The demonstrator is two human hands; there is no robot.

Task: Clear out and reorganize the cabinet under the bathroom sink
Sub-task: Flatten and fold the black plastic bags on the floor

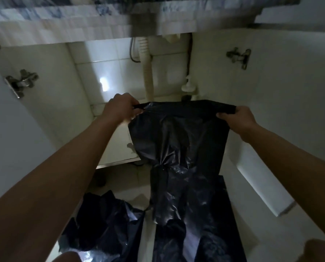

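Observation:
A black plastic bag (178, 148) hangs stretched between my two hands in front of the open cabinet under the sink. My left hand (120, 108) grips its top left corner, and my right hand (235, 118) grips its top right corner. The bag's lower end drapes down onto more black plastic (199, 233) on the floor. Another crumpled black bag (105, 224) lies on the floor to the lower left. The cabinet floor (116, 144) shows bare on the left side; the bag hides its right side.
A white drain pipe (148, 72) runs down the tiled back wall. A white pump bottle top (188, 86) shows at the back right, behind the bag. Both cabinet doors stand open, with hinges at left (20, 82) and right (239, 56). My knees are at the bottom edge.

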